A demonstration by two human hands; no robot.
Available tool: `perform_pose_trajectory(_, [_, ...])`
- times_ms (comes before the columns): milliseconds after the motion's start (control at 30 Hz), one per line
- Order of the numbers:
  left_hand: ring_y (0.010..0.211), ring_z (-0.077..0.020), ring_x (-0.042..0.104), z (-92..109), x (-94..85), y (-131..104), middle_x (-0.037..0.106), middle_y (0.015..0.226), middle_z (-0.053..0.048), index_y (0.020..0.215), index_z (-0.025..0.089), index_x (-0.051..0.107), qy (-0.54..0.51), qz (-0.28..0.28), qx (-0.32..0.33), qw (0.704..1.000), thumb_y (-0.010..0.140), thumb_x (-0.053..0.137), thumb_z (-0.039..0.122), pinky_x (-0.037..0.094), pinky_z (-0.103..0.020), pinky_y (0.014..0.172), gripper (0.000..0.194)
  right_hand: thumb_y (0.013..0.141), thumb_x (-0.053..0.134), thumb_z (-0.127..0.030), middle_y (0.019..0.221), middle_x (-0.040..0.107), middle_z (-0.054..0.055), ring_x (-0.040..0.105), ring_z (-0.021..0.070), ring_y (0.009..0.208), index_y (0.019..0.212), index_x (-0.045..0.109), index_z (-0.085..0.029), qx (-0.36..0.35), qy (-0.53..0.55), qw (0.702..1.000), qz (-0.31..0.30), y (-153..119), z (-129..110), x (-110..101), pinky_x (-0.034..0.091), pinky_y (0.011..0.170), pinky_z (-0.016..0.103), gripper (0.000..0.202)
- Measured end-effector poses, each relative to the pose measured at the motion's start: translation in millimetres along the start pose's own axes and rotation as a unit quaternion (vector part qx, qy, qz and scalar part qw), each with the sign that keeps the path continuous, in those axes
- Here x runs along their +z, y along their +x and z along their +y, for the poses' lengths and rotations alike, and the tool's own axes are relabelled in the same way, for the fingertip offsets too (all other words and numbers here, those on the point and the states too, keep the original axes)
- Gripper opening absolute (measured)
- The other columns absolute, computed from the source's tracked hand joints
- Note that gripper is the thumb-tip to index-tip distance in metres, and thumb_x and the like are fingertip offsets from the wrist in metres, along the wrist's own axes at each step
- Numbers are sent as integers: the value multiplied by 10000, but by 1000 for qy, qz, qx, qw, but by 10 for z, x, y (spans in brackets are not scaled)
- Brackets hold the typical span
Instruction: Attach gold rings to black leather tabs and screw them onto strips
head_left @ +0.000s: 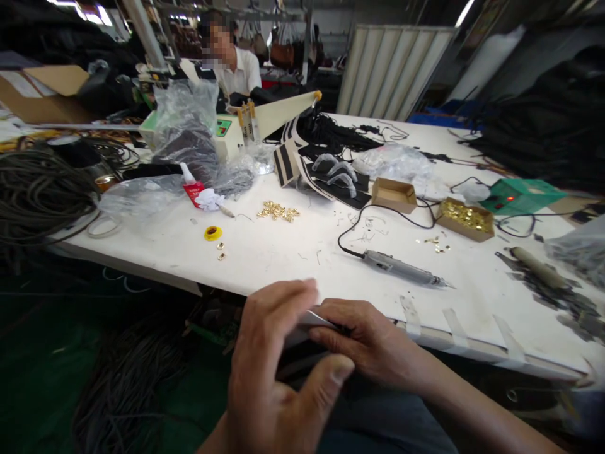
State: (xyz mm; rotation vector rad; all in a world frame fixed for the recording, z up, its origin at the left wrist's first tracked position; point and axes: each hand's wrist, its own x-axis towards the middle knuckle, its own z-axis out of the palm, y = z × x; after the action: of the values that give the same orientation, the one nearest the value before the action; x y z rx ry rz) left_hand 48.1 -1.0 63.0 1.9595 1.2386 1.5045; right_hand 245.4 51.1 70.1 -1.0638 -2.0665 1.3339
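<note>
My left hand (271,366) is raised in front of my lap, fingers stretched out and thumb spread away from them. Just beyond it, at the table's front edge, my right hand (366,337) is closed on a thin flat piece (312,319) with a pale surface. Most of that piece is hidden behind my hands, so its kind cannot be made out. Dark material shows in the gap between my left thumb and fingers. On the white table (283,284) past my right hand lies a grey corded pen-like power tool (401,268), tip pointing right.
Small gold metal fittings (278,211) lie in a pile near a yellow tape roll (213,233). A cardboard box of gold pieces (466,219), an open box (394,195) and a green power unit (522,195) stand right. Across the table is another person (243,69).
</note>
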Motion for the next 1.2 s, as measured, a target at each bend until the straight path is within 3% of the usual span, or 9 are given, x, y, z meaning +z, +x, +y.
perform_pose_trajectory(167, [1062,-256,731,-602,-51,-33,787,1138,-50,1207,239,741,-108,-113,-291,944,881,777,338,579,-365,952,342,1017,634,-349,890,723,-2,623,136,794,1027,770,-201,7,-1,997,-81,439,-102,-132,459,708,244,201])
perform_pose_trajectory(267, [914,-230,720,-816,-123,-221,788,970,-39,1071,192,773,-181,-90,-388,899,895,754,420,571,-300,805,289,972,685,-470,886,742,8,651,150,783,1047,783,-194,33,60,985,-156,866,-16,-104,474,682,245,303])
perform_pose_trajectory(367, [827,-210,688,-914,-206,-371,764,883,-27,1062,184,767,-165,-32,-426,889,885,748,480,547,-273,720,346,962,680,-503,854,731,16,668,152,724,1111,762,-181,32,73,992,-97,1423,203,66,494,674,261,364])
perform_pose_trajectory(500, [831,-221,693,-932,-303,-467,773,902,-43,1068,186,773,-107,1,-427,898,877,734,500,556,-291,753,369,955,683,-293,975,759,21,683,155,819,1131,781,-233,-58,-130,990,3,2176,458,404,494,782,276,210])
perform_pose_trajectory(700, [788,-219,695,-878,-342,-499,756,845,-42,991,175,762,-123,3,-446,886,882,713,512,556,-286,713,358,1029,543,-292,1278,712,65,702,203,999,1215,752,-263,-83,-366,925,-67,2820,478,709,489,786,279,282])
perform_pose_trajectory(867, [759,-204,684,-850,-404,-478,746,819,-26,995,179,786,-83,-35,-429,899,886,716,440,545,-273,683,291,986,595,-281,1225,730,97,696,240,1004,1076,773,-222,-47,-373,923,-85,2962,425,770,481,752,291,208])
perform_pose_trajectory(1000, [779,-184,708,-817,-446,-481,769,845,-6,992,216,796,-21,-77,-351,933,913,723,329,554,-266,727,157,900,672,-207,1121,770,117,700,271,1024,994,770,-178,-9,-350,934,-71,2841,402,671,487,778,313,139])
perform_pose_trajectory(1100, [850,-165,737,-790,-448,-493,787,921,-5,991,236,776,9,-83,-228,970,935,709,192,572,-261,809,98,909,666,-222,1022,794,84,721,215,927,1000,762,-179,14,-285,957,-52,2478,391,487,502,760,284,139])
perform_pose_trajectory(1200, [912,-153,745,-753,-443,-487,793,973,-23,1049,227,734,8,-89,-83,993,935,676,57,588,-266,853,213,921,677,-276,846,787,46,722,161,763,997,727,-169,63,-6,997,-32,1832,343,282,524,690,253,141])
